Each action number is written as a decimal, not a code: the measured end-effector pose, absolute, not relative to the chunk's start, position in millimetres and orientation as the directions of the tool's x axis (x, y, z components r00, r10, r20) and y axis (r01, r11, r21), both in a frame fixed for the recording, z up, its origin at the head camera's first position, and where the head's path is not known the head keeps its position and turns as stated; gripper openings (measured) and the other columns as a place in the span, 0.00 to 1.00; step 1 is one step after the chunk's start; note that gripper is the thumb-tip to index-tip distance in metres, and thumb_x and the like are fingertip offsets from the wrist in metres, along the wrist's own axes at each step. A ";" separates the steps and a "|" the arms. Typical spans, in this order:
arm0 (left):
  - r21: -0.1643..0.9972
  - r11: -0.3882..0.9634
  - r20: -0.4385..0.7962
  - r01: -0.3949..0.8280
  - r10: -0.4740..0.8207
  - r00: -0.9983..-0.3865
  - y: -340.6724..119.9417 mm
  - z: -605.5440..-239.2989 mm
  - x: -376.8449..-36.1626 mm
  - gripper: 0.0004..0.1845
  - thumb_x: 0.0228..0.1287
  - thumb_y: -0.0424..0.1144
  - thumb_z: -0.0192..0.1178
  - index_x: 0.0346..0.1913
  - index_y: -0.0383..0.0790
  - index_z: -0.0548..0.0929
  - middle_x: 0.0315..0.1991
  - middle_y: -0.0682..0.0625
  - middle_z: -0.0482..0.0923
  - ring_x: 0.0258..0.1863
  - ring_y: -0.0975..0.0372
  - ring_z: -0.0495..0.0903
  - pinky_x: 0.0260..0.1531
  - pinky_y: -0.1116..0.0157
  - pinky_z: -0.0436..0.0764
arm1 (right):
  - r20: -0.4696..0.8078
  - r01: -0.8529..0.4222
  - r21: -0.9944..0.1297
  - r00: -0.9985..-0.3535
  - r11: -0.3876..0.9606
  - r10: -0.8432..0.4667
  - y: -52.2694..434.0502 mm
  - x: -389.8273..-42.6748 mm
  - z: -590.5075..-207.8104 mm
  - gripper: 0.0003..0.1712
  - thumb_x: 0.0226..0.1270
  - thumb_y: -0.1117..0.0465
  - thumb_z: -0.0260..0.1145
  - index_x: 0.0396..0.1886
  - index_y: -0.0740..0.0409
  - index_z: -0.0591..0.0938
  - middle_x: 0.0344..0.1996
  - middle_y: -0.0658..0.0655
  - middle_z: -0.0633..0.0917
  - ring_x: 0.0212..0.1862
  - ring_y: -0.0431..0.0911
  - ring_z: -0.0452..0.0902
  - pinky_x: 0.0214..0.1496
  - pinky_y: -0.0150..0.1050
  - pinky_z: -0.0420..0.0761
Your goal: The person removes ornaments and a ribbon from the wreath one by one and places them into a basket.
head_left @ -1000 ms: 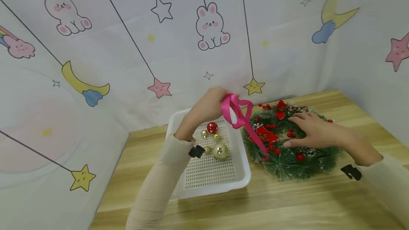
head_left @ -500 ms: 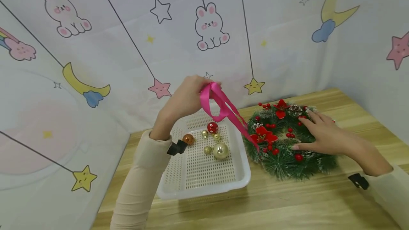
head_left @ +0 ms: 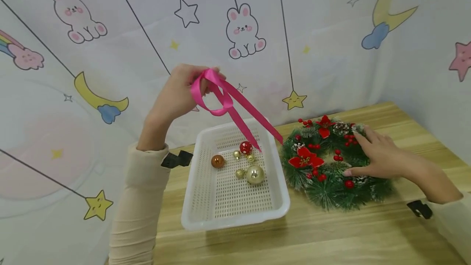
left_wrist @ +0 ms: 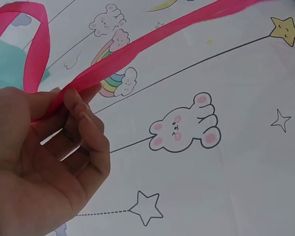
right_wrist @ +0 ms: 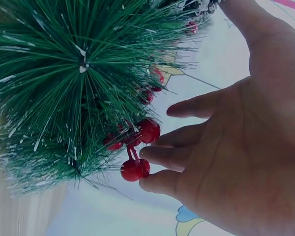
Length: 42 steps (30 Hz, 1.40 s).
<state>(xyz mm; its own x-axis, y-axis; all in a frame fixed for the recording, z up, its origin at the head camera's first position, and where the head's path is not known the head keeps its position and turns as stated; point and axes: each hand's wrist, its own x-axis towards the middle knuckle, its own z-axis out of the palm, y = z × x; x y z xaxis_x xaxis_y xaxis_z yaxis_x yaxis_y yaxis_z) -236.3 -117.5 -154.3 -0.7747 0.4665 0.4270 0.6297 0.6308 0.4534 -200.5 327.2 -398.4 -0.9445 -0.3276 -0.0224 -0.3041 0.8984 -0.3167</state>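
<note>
A bright pink ribbon (head_left: 243, 124) hangs in loops and two tails from my left hand (head_left: 178, 93), raised above the white basket's back left. In the left wrist view my thumb and fingers pinch the ribbon (left_wrist: 108, 66). My right hand (head_left: 390, 156) lies over the right side of a green wreath (head_left: 324, 191), its fingers spread. In the right wrist view the fingers of my right hand (right_wrist: 226, 142) are loosely extended beside red berries (right_wrist: 132, 169) on the wreath. The wreath carries red flowers, berries and pinecones.
A white mesh basket (head_left: 235, 222) stands left of the wreath on the wooden table (head_left: 324, 236). Inside it lie an orange ball (head_left: 218, 161), a red spotted ball (head_left: 245, 147), a large gold ball (head_left: 255, 174) and several small gold ones. A printed cloth hangs behind.
My left hand has moved left and up, drawing the ribbon away from the wreath until its tails hang over the basket. My right hand has shifted slightly right on the wreath.
</note>
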 end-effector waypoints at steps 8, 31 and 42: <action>0.519 0.628 0.504 0.580 0.323 -0.801 -130.0 -143.3 -237.8 0.14 0.78 0.41 0.61 0.54 0.38 0.91 0.42 0.42 0.89 0.35 0.56 0.80 0.36 0.73 0.79 | -0.036 -0.305 -0.296 -0.943 0.905 -0.330 322.7 -201.1 -397.2 0.75 0.60 0.29 0.73 0.77 0.86 0.50 0.76 0.91 0.47 0.74 0.86 0.46 0.71 0.83 0.50; 0.638 0.578 0.534 0.508 0.143 -0.833 -171.0 -111.5 -227.5 0.15 0.79 0.40 0.59 0.55 0.35 0.90 0.41 0.59 0.90 0.34 0.61 0.82 0.40 0.75 0.83 | -0.056 -0.293 -0.282 -0.945 0.913 -0.321 323.3 -201.1 -398.4 0.74 0.62 0.28 0.71 0.76 0.88 0.52 0.75 0.92 0.48 0.74 0.86 0.47 0.71 0.83 0.49; 0.577 0.684 0.268 0.446 0.357 -0.895 -175.5 -151.6 -237.2 0.16 0.76 0.43 0.64 0.56 0.37 0.90 0.45 0.48 0.92 0.37 0.59 0.87 0.38 0.72 0.84 | -0.065 -0.299 -0.315 -0.940 0.901 -0.334 322.8 -202.7 -401.1 0.74 0.62 0.29 0.71 0.77 0.87 0.51 0.76 0.91 0.46 0.75 0.86 0.45 0.72 0.83 0.47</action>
